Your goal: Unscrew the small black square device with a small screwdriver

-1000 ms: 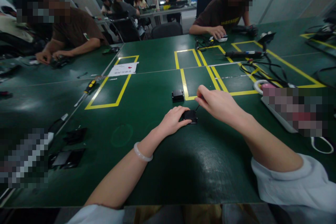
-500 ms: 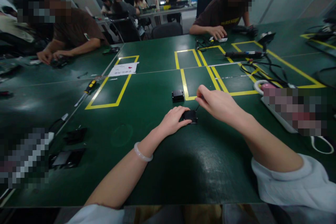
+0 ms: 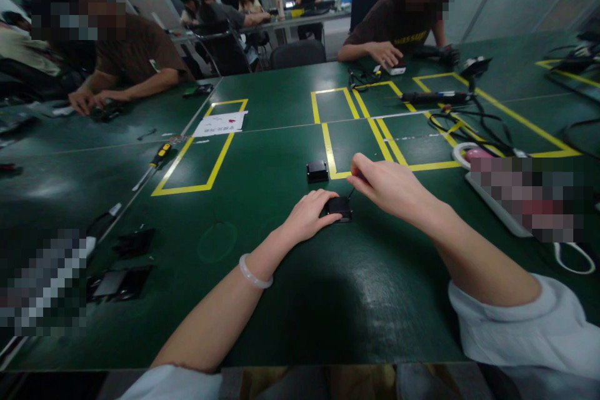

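Observation:
My left hand (image 3: 312,215) is closed around the left side of a small black box-like part (image 3: 340,206) lying on the table, with the thumb along its near edge and the fingers over its far side. Just right of it, my right hand (image 3: 375,180) pinches a thin dark rod-like tool (image 3: 351,194). The tool slants down to the part's right far corner; its upper end is hidden in my fingers, and its exact kind cannot be made out. A second, similar black part (image 3: 317,170) sits a little beyond my left hand, touched by neither hand.
Yellow tape outlines (image 3: 218,165) mark the green table (image 3: 262,331). A yellow-black screwdriver (image 3: 162,156) and flat black pieces (image 3: 124,281) lie left. A pale-edged case (image 3: 501,209), cables (image 3: 497,125) and a pen-like black tool (image 3: 435,98) lie right. Co-workers sit opposite.
My hands, the black part and the tool hold nearly the same positions. Across the table, the right co-worker's hand has shifted slightly on a small white object.

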The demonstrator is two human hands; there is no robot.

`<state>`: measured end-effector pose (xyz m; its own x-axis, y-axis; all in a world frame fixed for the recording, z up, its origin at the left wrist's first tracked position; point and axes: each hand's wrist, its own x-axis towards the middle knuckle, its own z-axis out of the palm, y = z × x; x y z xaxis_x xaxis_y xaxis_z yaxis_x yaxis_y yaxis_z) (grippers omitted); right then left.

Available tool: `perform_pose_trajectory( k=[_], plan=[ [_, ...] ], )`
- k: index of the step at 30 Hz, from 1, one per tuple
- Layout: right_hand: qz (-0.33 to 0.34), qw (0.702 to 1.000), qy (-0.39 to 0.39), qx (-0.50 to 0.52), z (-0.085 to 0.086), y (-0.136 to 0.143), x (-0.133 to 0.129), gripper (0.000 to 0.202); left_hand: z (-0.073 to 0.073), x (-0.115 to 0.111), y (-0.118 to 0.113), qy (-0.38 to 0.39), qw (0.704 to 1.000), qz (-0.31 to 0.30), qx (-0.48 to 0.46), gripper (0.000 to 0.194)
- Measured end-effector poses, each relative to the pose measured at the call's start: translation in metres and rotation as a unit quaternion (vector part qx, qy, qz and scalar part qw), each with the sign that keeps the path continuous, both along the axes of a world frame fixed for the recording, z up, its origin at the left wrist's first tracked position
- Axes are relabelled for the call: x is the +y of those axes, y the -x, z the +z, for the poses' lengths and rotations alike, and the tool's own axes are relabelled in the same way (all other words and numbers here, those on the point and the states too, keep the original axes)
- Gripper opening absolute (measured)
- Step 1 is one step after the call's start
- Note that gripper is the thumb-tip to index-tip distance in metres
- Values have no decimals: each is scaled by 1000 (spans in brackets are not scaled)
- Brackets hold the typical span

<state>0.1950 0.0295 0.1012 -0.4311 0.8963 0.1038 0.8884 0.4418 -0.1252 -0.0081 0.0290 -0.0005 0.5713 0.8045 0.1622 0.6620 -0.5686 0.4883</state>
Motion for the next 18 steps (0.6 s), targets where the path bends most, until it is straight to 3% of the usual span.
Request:
perform_pose_trajectory(
  k=[18],
  plan=[
    [2,1000,3,2,-1,-1,1,22,2,-1,-1,-3,1000,-2,3,35]
  ],
)
